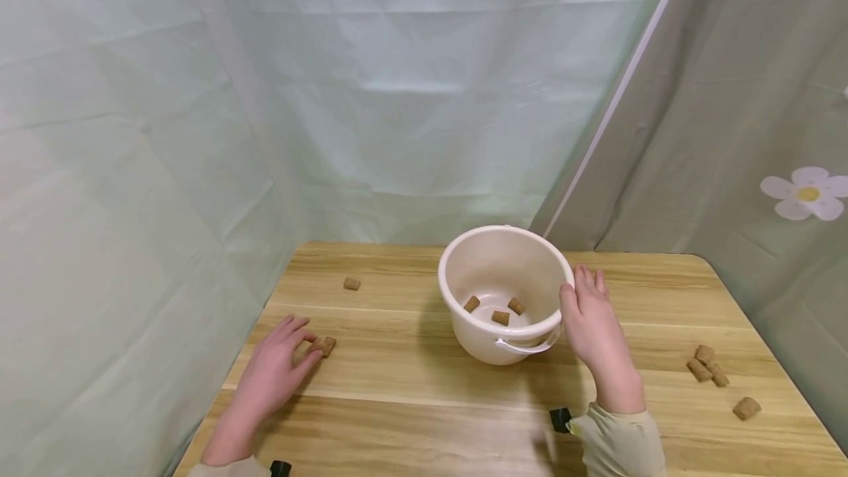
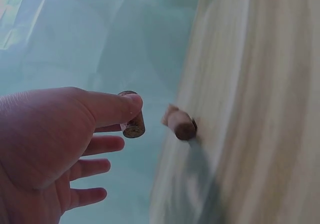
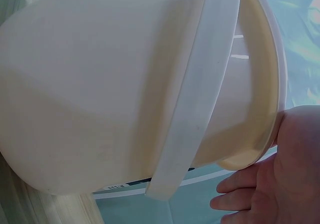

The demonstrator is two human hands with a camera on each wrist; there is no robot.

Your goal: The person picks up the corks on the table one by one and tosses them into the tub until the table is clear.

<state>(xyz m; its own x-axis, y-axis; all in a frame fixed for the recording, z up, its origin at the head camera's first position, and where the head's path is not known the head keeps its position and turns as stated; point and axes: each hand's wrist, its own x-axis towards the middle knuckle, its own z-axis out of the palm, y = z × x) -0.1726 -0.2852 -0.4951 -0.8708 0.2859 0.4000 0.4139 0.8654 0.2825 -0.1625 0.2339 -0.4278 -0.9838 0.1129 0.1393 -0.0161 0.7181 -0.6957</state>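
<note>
We find the head view bright and even, with soft shadow at eight o'clock of the bucket (image 1: 475, 339). Both wrist views look dimmer; in the left, we see curtain (image 2: 100, 44) glare at ten o'clock and a blurred table (image 2: 270, 109).

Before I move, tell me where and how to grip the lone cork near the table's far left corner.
Pinch the lone cork from above, across its rounded middle, on its near and far sides: probably surest, since it lies on its side, roughly left to right, with nothing against it. The left hand is nearer but pinches another cork.
</note>
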